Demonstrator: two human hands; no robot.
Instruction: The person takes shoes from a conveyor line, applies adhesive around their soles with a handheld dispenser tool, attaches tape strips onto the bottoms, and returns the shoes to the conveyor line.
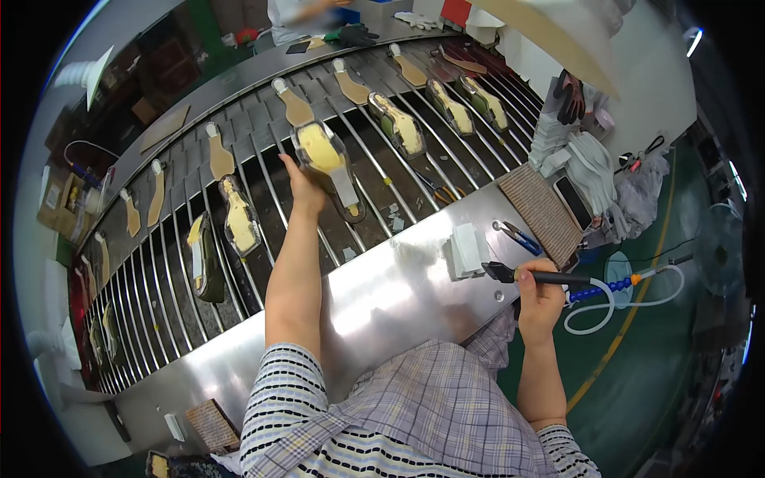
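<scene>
My left hand (307, 190) grips the side of a dark shoe upper (352, 167) that lies sole side up over the rails. Its underside shows a yellow area (319, 149) and a light grey strip (344, 188). Some of the left fingers are hidden beneath it. In my right hand (539, 296) is a black-handled brush (550, 277), its dark head pointing left above the metal ledge. A small stack of whitish strips (464, 251) lies beside the brush head, and blue-handled pliers (519, 237) lie just beyond.
Metal rails (382, 183) carry more shoe uppers (398, 127) and tan insoles (221, 155). Orange-handled scissors (446, 193) rest among the rails. A ribbed brown mat (538, 207) and a phone (572, 201) are at right. Another person (291, 20) is across the line.
</scene>
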